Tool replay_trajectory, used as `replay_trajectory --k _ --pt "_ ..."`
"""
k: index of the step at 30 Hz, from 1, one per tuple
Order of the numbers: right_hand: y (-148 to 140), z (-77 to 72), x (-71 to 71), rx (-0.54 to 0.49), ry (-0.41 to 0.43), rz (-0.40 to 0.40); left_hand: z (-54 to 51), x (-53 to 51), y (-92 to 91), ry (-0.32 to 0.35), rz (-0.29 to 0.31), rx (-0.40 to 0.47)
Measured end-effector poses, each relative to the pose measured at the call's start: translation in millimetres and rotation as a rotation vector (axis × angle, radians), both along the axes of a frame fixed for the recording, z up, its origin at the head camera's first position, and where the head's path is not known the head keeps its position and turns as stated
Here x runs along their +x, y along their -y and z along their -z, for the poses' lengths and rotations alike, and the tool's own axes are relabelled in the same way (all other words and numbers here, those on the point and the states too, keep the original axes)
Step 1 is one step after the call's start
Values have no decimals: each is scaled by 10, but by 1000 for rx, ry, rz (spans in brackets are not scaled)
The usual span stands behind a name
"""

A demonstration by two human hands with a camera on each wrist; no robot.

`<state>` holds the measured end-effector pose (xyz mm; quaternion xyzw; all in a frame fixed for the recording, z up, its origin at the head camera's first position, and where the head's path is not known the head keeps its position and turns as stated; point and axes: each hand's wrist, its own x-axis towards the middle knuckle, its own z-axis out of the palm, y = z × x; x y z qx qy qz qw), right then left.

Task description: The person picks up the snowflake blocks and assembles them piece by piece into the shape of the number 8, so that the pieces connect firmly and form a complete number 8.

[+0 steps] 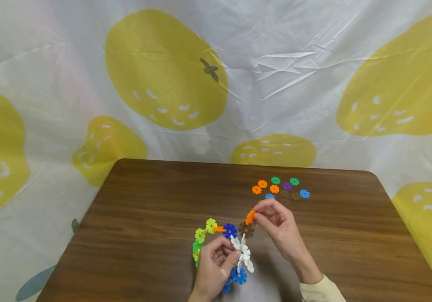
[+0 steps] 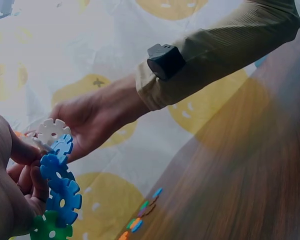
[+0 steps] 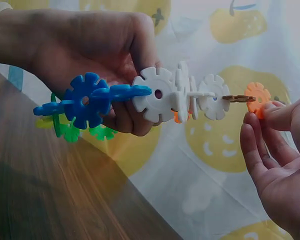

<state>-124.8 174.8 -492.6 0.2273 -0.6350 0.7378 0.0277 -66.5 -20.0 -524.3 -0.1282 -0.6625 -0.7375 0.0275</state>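
My left hand (image 1: 213, 265) pinches a chain of interlocked notched plastic discs by its white discs (image 1: 244, 253). Blue discs (image 1: 239, 275) run below them, with a green disc (image 2: 51, 227) lower in the left wrist view. Lime-yellow discs (image 1: 211, 225) and a dark blue disc (image 1: 230, 230) curve round on the far side. A brown disc (image 1: 246, 230) sticks out from the white end. Between thumb and fingertips, my right hand (image 1: 282, 228) pinches an orange disc (image 3: 259, 97) that meets the brown disc's edge; how deep their slots join cannot be made out.
Loose discs lie in a group on the brown wooden table (image 1: 155, 197) beyond my right hand: orange (image 1: 262, 183), green (image 1: 294, 181), purple (image 1: 287, 186), brown (image 1: 295, 196) and blue (image 1: 304, 193). A fruit-patterned cloth (image 1: 246, 92) hangs behind the table.
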Motion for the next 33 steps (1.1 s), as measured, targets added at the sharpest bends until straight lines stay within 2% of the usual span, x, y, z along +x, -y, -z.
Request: replay_trajectory --k 8,16,19,22,25,28,31,33 --pt "89 81 44 -32 -57 40 1 17 -9 43 27 46" --pt "140 115 99 -63 -81 54 -10 49 -30 103 -11 84" --pt "143 128 110 -66 -80 59 -16 48 -24 101 -7 93" --pt "140 132 109 -75 -67 68 -16 14 -12 75 7 60" --pt "121 126 99 -109 -30 39 -26 -20 8 56 39 21" --pt "100 109 79 -176 34 -41 -66 -22 48 72 89 -15" --pt "88 85 54 -219 72 -128 -144 -1 126 91 141 -92" --pt "82 74 35 -232 77 -185 -203 4 202 38 156 -162"
